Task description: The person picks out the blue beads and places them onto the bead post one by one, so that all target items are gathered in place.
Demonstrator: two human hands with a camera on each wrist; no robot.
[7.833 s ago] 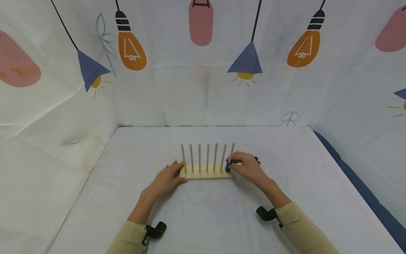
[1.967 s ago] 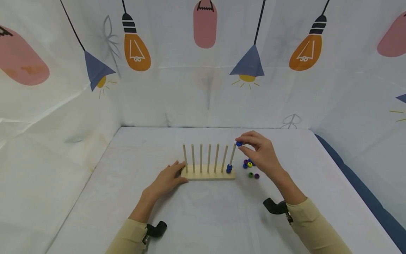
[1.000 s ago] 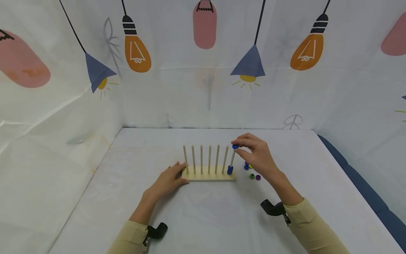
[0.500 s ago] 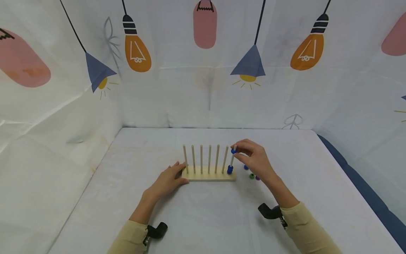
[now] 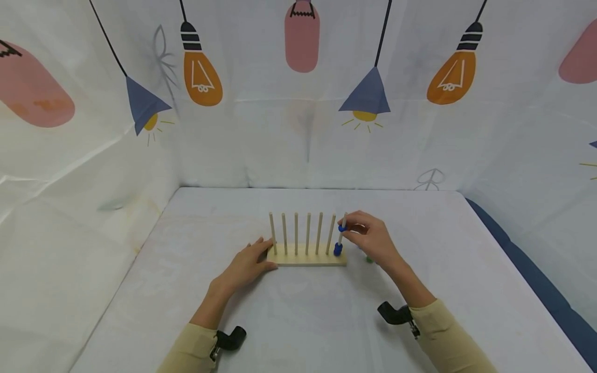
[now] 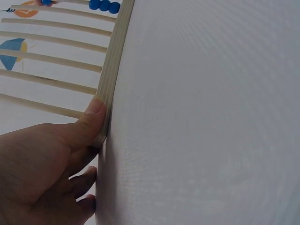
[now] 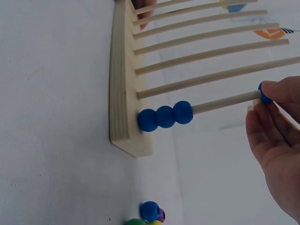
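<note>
At mid-upper height on the rightmost round pale-wood peg, a small round blue bead sits threaded, peg tip poking out above it per head cam. Fingers of the R hand pinch that bead, thumb vs. index. Lower on the same peg, past a bare stretch, 3 stacked round blue beads sit at the bottom, touching each other, on the long rectangular pale-wood board. 6 more pale-wood pegs stand in a row to the L. At the board's L end, the L hand grips it, thumb on the near edge. Board lies flat on the white tabletop. Just R of it, loose: a blue ball-shaped bead, a green bead, a yellow bead & a purple bead, some cut off in R wrist cam. Further out: tan sleeves w/ black wrist devices, then a white cloth backdrop printed w/ lamps & bulbs.
</note>
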